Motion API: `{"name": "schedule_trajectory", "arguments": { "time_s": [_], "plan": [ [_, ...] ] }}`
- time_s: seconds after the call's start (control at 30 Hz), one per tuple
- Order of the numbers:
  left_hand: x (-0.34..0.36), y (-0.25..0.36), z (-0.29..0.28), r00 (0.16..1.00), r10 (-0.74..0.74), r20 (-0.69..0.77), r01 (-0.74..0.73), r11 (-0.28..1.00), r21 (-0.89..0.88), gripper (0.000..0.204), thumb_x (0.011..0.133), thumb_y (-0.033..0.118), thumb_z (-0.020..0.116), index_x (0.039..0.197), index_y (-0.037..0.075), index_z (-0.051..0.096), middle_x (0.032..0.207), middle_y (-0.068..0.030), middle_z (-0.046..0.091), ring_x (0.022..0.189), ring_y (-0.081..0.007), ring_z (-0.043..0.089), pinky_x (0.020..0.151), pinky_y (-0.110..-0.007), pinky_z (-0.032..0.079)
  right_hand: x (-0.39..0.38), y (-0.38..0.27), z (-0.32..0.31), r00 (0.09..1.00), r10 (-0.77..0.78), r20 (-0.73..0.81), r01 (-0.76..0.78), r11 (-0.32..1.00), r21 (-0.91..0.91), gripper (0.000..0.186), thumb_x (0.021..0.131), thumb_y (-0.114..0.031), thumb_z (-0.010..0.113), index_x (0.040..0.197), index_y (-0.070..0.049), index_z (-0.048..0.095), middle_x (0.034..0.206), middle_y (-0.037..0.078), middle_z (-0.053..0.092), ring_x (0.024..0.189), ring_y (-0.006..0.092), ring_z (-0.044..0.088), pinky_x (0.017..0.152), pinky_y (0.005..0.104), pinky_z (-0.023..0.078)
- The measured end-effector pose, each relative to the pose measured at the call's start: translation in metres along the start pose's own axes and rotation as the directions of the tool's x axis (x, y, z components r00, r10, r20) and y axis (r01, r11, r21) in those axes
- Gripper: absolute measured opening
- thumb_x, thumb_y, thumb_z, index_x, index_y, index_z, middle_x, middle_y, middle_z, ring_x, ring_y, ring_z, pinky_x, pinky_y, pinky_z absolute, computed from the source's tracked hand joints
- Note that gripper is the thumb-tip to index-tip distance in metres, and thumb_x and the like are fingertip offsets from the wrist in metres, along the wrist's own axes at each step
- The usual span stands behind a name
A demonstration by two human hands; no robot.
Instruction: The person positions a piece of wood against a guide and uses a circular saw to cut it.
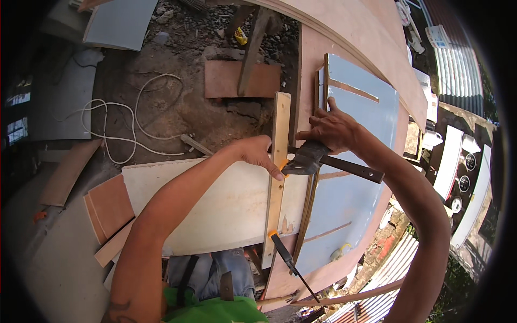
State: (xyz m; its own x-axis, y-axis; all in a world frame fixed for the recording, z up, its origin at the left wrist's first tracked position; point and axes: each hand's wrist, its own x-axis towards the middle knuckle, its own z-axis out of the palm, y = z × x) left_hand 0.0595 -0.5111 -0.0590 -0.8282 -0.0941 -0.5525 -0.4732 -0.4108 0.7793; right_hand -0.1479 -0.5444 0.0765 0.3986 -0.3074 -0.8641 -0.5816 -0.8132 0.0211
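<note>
My left hand point(260, 155) grips a narrow pale wooden batten point(276, 208) lying lengthwise over a cream board point(215, 210); its thumb rests on the front beside an orange pad. My right hand point(329, 126) holds the dark upper bar clamp point(307, 159), whose bar sticks out rightward across a light blue panel point(347, 210), one finger extended up the panel. A second clamp point(283, 250) with an orange pad sits on the batten's lower part. The upper clamp's far jaw is hidden.
Large plywood sheets point(344, 24) run along the top and right. A loose white cable point(133, 126) lies on dirt ground at left, near small boards point(107, 204) and a brown offcut point(221, 75). A wooden post point(250, 51) stands beyond. Corrugated metal sheets point(452, 72) are at right.
</note>
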Motion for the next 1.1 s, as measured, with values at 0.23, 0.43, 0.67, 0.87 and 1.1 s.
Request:
{"name": "schedule_trajectory", "arguments": {
  "time_s": [0.23,0.43,0.67,0.87,1.1],
  "plan": [
    [0.000,0.010,0.002,0.992,-0.118,-0.049,0.122,0.988,0.092,0.094,0.047,0.044,0.096,0.122,-0.004,0.064,0.115,-0.0205,0.068,0.107,-0.0299,0.067,0.089,-0.037,0.053,0.008,-0.008,0.002,0.995,-0.052,0.090,0.048,0.998,0.043,0.044,0.093,-0.026,0.064,0.131,-0.044,0.054,0.111,-0.002,0.060,0.118,0.0202,0.056,0.110,0.0687,0.028],
    [0.012,-0.005,0.003,0.987,-0.147,-0.064,0.151,0.986,0.076,0.104,0.048,0.043,0.095,0.128,-0.009,0.053,0.118,-0.0220,0.065,0.107,-0.0316,0.066,0.090,-0.037,0.052,0.018,-0.013,-0.004,0.998,-0.054,0.033,0.057,0.992,-0.112,0.039,0.099,-0.028,0.052,0.133,-0.046,0.052,0.116,-0.002,0.061,0.122,0.0214,0.055,0.112,0.0688,0.025],
    [0.010,-0.006,0.002,0.992,-0.109,-0.061,0.111,0.994,0.023,0.102,0.047,0.041,0.096,0.124,-0.011,0.054,0.117,-0.0234,0.065,0.108,-0.0314,0.066,0.089,-0.037,0.053,0.018,-0.012,-0.009,0.996,-0.054,0.067,0.063,0.989,-0.137,0.043,0.099,-0.031,0.052,0.138,-0.047,0.049,0.121,-0.002,0.061,0.122,0.0219,0.054,0.109,0.0656,0.030],
    [0.006,-0.002,0.000,0.998,-0.063,-0.004,0.063,0.998,0.030,0.096,0.047,0.040,0.096,0.120,-0.010,0.058,0.114,-0.0229,0.066,0.108,-0.0304,0.066,0.088,-0.037,0.053,0.010,-0.020,-0.018,0.990,-0.043,0.134,0.056,0.994,-0.096,0.044,0.099,-0.032,0.053,0.140,-0.045,0.048,0.119,0.001,0.062,0.124,0.0233,0.054,0.110,0.0651,0.031],
    [-0.007,0.011,-0.001,0.995,-0.074,-0.065,0.074,0.997,0.001,0.089,0.047,0.035,0.094,0.117,-0.009,0.061,0.109,-0.0217,0.067,0.100,-0.0304,0.068,0.085,-0.036,0.054,0.005,-0.018,-0.017,0.988,-0.025,0.155,0.032,0.999,-0.044,0.044,0.102,-0.030,0.047,0.143,-0.044,0.047,0.124,0.002,0.062,0.125,0.0254,0.055,0.108,0.0628,0.028]
  ]
}}
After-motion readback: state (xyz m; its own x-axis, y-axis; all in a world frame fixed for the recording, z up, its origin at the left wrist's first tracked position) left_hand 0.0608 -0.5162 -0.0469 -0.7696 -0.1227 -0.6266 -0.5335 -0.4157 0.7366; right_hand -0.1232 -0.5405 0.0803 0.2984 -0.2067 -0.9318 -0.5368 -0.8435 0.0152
